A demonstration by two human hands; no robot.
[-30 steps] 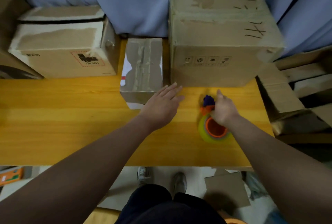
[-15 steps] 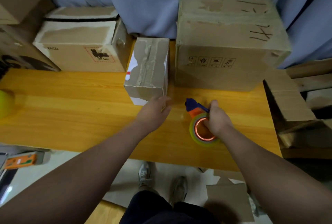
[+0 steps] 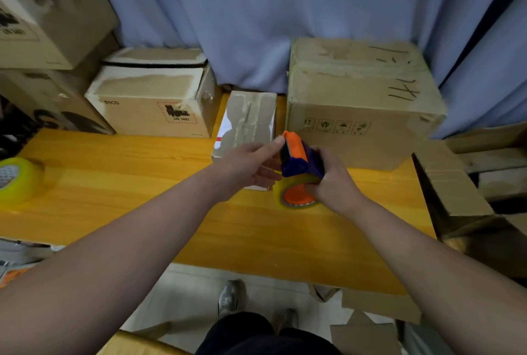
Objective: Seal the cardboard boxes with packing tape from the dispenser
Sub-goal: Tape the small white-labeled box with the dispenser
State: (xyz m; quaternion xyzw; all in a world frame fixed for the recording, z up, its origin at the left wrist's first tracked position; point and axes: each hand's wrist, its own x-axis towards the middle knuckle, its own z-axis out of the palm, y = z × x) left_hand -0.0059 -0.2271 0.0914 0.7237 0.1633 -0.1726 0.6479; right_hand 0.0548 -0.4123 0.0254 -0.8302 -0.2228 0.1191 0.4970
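Observation:
My right hand (image 3: 335,183) grips an orange and blue tape dispenser (image 3: 299,159) with a yellowish tape roll, held just above the yellow wooden table (image 3: 137,200). My left hand (image 3: 246,160) reaches in from the left with fingers stretched out, and its index fingertip touches the dispenser's orange front end. Right behind my hands stands a small cardboard box (image 3: 248,121) with old torn tape on top. A large brown box (image 3: 362,101) sits to its right, and a PICO-labelled box (image 3: 148,106) to its left.
A spare yellow tape roll (image 3: 14,180) lies at the table's left edge. More boxes are stacked at the far left (image 3: 48,12). Flattened cardboard (image 3: 456,183) leans beside the table on the right. A blue curtain hangs behind. My feet and cardboard scraps are on the floor below.
My right hand lifted the dispenser off the table and tilted it upright. My left hand moved from the small box's front corner over to the dispenser's front end.

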